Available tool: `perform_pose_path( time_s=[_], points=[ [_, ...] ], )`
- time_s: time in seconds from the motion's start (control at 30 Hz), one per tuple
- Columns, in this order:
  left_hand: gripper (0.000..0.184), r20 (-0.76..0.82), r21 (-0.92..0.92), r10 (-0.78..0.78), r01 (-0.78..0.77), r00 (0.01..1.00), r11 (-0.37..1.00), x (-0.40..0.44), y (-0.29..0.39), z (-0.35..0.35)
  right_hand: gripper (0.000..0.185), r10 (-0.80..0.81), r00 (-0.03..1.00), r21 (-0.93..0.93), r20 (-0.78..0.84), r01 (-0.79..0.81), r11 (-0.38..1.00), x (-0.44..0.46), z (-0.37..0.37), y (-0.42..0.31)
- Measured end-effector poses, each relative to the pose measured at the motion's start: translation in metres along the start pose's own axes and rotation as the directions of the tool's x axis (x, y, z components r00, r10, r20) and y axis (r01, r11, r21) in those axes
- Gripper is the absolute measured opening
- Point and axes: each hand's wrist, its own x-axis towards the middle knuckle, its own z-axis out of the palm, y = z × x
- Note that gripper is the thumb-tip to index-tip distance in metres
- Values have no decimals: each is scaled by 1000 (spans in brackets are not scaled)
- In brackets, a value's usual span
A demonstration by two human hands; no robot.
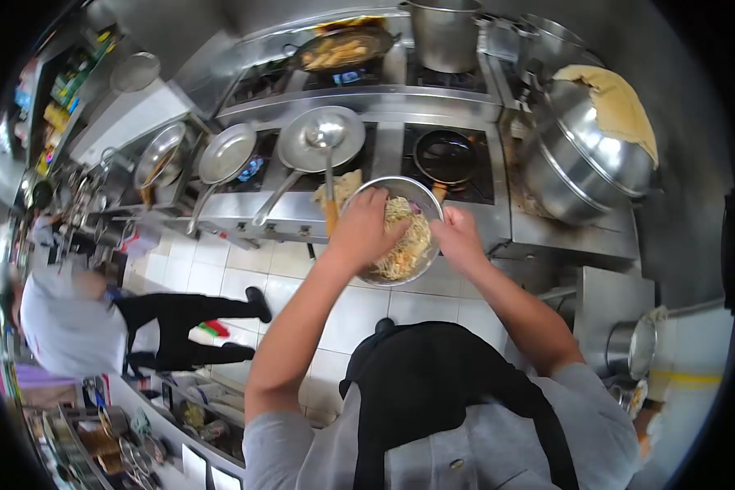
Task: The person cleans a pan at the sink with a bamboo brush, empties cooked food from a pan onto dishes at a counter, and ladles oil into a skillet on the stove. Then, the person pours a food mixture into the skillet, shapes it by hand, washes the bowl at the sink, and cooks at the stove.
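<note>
A stainless-steel gas range [367, 96] is spanning the upper view, with a large domed metal vessel [576, 155] standing at its right. Nearer the person, a round metal bowl [427, 266] is lying between the two hands, at the range's front edge. Its mouth is facing up toward the camera; being round, it is showing no clear long axis. Beyond it, a black frying pan [445, 155] is sitting on a burner, its wooden handle pointing toward the bowl. To the left, a ladle [325, 131] is resting in a pale metal pan [296, 151], its wooden handle running down beside the bowl.

Inside the bowl, pale shredded food (with orange flecks and a purple piece near the far rim) is lying under and beside the left hand [363, 232]. That hand is reaching over the left rim, its grip apart, thumb extending across the shreds. The right hand [461, 237] is closing its grip on the right rim, thumb foremost.
</note>
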Motion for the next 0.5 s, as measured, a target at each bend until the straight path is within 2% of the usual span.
perform_pose_path(
  time_s=[0.03,0.1,0.17,0.23,0.27,0.3,0.37,0.43,0.47,0.5],
  points=[
    [50,14,-20,27,-26,1000,999,17,-3,17,18,12,999,-7,-33,-12,1000,-3,-6,-9],
    [57,312,-194,-78,144,947,970,48,-3,47,21,78,985,280,-153,-32,960,-3,-7,-40],
    [58,365,-240,45,48,930,970,69,1,60,23,86,969,235,-233,-30,972,18,-15,-16],
    [58,589,-229,15,150,808,962,86,10,66,26,70,953,184,-294,-16,983,27,-23,10],
    [63,680,-254,72,142,730,957,94,-1,82,26,50,942,144,-332,-1,990,32,-25,19],
    [63,682,-264,103,111,724,958,101,4,83,27,23,930,105,-367,17,994,40,-28,22],
    [67,612,-117,220,-189,760,975,109,9,79,27,28,891,67,-453,2,998,54,-31,22],
    [66,572,-173,260,-196,778,965,126,8,86,31,-151,867,-130,-475,101,986,68,-38,20],
    [62,475,-238,357,-273,805,932,135,-4,107,30,-227,830,-156,-509,170,973,81,-42,16],
    [59,367,-294,442,-349,818,890,145,-7,117,30,-222,826,-158,-518,163,974,93,-48,15]
  ],
)
